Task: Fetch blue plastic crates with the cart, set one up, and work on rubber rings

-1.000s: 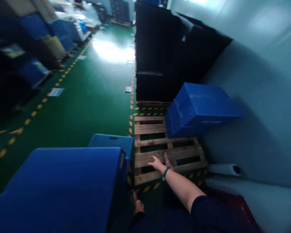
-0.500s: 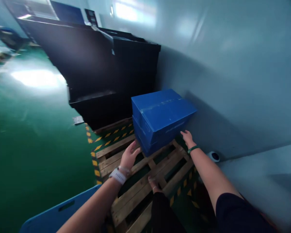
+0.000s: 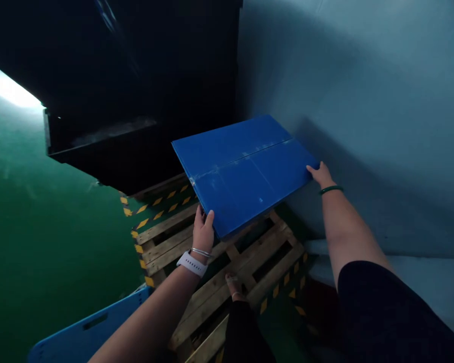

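Observation:
A blue corrugated plastic box [image 3: 245,174] is raised in front of me and tilted, its broad taped face turned towards me. My left hand [image 3: 203,233], with a white wristband, grips its lower edge. My right hand [image 3: 321,175], with a green bracelet, holds its right corner from beneath. Under the box lies a wooden pallet [image 3: 263,252], and my foot [image 3: 232,285] rests on its slats. The box hides the pallet's far part.
A tall stack of black bins [image 3: 136,91] stands behind the pallet, and a pale blue wall [image 3: 363,101] runs along the right. Yellow-and-black hazard tape [image 3: 159,209] marks the green floor [image 3: 53,201]. A blue crate lid [image 3: 91,320] lies at the lower left.
The blue box has risen off the pallet and tipped towards me, now held by both hands. My view has swung right, and the black bins and wall fill more of it.

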Available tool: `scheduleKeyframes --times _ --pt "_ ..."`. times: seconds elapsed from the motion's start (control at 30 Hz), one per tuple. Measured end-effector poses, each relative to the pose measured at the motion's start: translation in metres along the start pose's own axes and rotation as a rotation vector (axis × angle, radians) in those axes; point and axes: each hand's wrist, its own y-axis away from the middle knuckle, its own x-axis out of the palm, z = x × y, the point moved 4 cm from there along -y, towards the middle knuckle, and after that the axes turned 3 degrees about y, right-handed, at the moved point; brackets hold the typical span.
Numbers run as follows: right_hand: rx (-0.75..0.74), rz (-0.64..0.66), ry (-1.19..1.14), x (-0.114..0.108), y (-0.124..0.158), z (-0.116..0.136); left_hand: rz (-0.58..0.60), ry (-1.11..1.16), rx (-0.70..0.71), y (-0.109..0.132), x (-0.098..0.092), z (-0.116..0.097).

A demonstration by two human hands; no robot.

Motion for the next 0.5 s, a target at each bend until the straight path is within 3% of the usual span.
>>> scheduleKeyframes --times 0.13,0.23,0.37,0.5 --pt "-0.017 -0.030 -0.002 -0.001 -0.005 -0.011 0.061 -0.087 0.068 0.013 -0.009 0.006" --pt "0.009 -0.069 0.029 -0.002 0.046 -0.025 -0.017 -0.223 0.126 0.003 -0.034 0.002" --pt "-0.027 -0.147 0.032 0.006 0.187 -0.047 -0.175 -0.454 0.121 -0.038 -0.091 -0.024" --pt "0.047 -0.056 -0.071 0.019 0.351 -0.073 -0.173 -0.526 0.097 -0.060 -0.141 -0.053"
